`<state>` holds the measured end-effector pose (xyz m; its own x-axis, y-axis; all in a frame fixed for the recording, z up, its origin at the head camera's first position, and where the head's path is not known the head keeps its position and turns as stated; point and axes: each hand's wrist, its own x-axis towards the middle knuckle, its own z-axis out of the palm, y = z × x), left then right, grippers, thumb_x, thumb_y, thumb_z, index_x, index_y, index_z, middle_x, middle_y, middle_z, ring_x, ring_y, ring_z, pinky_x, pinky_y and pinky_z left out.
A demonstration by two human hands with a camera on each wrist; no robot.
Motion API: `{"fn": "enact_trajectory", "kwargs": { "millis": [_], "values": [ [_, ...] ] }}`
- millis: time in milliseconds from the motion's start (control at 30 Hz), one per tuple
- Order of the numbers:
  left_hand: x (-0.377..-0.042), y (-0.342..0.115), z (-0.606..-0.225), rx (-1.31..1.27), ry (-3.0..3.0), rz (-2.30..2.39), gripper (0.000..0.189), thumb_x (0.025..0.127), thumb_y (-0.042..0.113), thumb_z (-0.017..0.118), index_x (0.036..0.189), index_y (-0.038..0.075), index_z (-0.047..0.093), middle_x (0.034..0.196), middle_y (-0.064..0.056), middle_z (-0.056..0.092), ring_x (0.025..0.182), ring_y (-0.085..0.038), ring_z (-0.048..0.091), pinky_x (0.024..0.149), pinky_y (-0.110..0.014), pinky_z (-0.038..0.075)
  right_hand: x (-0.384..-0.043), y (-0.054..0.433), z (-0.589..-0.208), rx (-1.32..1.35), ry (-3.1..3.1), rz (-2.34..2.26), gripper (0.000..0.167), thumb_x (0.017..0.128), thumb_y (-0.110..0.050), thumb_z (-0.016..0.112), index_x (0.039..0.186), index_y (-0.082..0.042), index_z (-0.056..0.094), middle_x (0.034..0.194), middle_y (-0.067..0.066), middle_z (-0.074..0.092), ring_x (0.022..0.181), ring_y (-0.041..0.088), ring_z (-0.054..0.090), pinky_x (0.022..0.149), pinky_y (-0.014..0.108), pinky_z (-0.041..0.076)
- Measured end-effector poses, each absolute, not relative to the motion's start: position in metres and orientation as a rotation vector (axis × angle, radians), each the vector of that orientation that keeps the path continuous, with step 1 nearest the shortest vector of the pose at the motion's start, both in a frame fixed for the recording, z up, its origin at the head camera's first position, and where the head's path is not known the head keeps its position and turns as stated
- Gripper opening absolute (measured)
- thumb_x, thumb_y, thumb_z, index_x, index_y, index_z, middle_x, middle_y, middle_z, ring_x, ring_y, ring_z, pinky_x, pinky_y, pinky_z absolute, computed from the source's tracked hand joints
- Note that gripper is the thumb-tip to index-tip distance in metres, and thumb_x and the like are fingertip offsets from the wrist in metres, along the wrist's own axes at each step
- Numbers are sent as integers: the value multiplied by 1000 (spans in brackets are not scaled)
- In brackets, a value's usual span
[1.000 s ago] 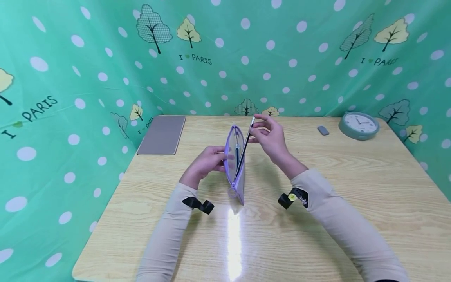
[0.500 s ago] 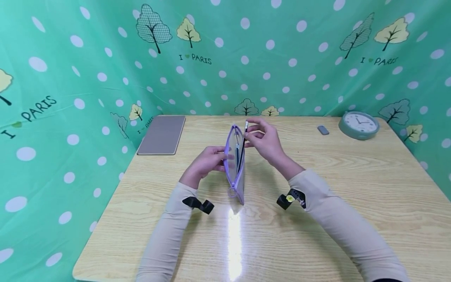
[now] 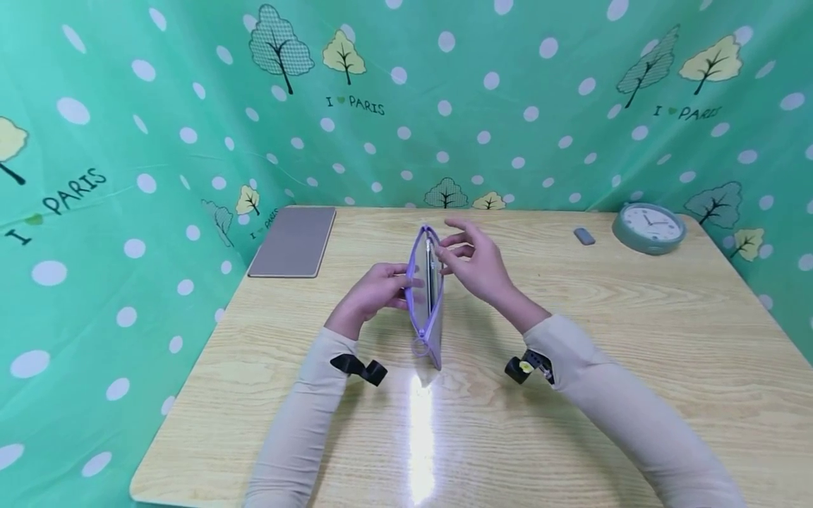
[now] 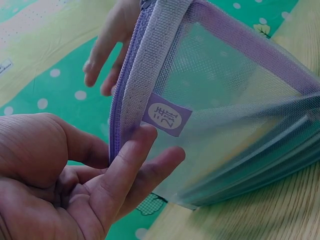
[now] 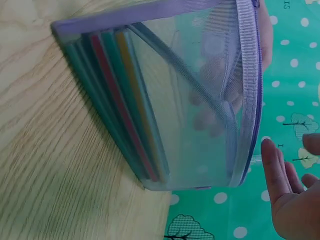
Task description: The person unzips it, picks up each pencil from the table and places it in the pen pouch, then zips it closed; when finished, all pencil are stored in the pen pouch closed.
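A purple-edged mesh pencil pouch (image 3: 434,339) stands on the table with its zipper side up and its mouth unzipped. My left hand (image 3: 379,288) pinches the near-left edge of the mouth, thumb on one side and fingers on the other, beside a small label (image 4: 167,114) in the left wrist view. Pencils (image 3: 429,282) stick up slanted inside the mouth. Through the mesh, several coloured pencils (image 5: 122,100) lie along the bottom. My right hand (image 3: 479,264) is at the right rim of the mouth, fingers relaxed and holding nothing.
A grey flat notebook-like board (image 3: 292,243) lies at the back left of the wooden table (image 3: 571,437). At the back right are a small grey-blue eraser-like block (image 3: 583,236) and a round clock (image 3: 649,227). A green dotted curtain (image 3: 540,141) hangs behind.
My right hand has lowered a black pencil with a white end into the pouch and let go of it. The left hand keeps its hold on the pouch in the same place.
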<state>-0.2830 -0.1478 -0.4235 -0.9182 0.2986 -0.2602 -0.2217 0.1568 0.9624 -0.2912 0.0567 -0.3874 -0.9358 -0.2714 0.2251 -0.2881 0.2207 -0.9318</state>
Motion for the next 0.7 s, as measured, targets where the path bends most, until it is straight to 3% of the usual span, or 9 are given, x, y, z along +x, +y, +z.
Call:
{"fn": "enact_trajectory", "kwargs": {
  "millis": [100, 200, 267, 400, 533, 700],
  "values": [
    [-283, -147, -422, 74, 2042, 1816, 39, 105, 6, 53, 141, -9, 56, 123, -31, 67, 86, -18, 73, 75, -28, 66, -281, 65, -390, 702, -2465, 1676, 44, 98, -3, 69, 139, 5, 56, 114, 24, 67, 96, 38, 71, 76, 40, 67],
    [-284, -146, -421, 82, 2036, 1819, 39, 105, 6, 53, 141, -9, 56, 123, -30, 68, 86, -18, 73, 76, -29, 66, -268, 73, -395, 986, -2404, 1427, 37, 89, -2, 77, 123, 8, 66, 105, 21, 71, 88, 33, 72, 70, 36, 67],
    [-284, -146, -421, 86, 2038, 1819, 39, 105, 6, 54, 141, -9, 56, 121, -30, 68, 85, -17, 72, 78, -30, 66, -259, 76, -400, 1220, -2319, 1224, 39, 81, -4, 83, 116, 7, 70, 102, 19, 73, 85, 30, 72, 69, 31, 66],
    [-284, -147, -421, 82, 2058, 1810, 39, 105, 6, 52, 142, -9, 55, 123, -29, 67, 84, -16, 71, 79, -30, 66, -242, 73, -410, 1565, -2111, 765, 52, 67, -25, 96, 108, -1, 74, 101, 12, 73, 82, 21, 71, 69, 23, 63],
    [-283, -149, -422, 89, 2073, 1800, 41, 106, 7, 52, 143, -10, 53, 128, -31, 65, 85, -17, 71, 78, -30, 66, -230, 65, -417, 1628, -1928, 396, 52, 64, -40, 98, 102, -11, 76, 95, 3, 69, 79, 13, 68, 67, 19, 61],
    [-282, -149, -425, 94, 2061, 1795, 43, 105, 8, 54, 144, -10, 52, 127, -31, 66, 84, -16, 72, 79, -30, 66, -226, 58, -422, 1592, -1763, 219, 33, 72, -29, 95, 95, -14, 76, 89, 0, 70, 74, 12, 68, 59, 18, 60]
  ]
}}
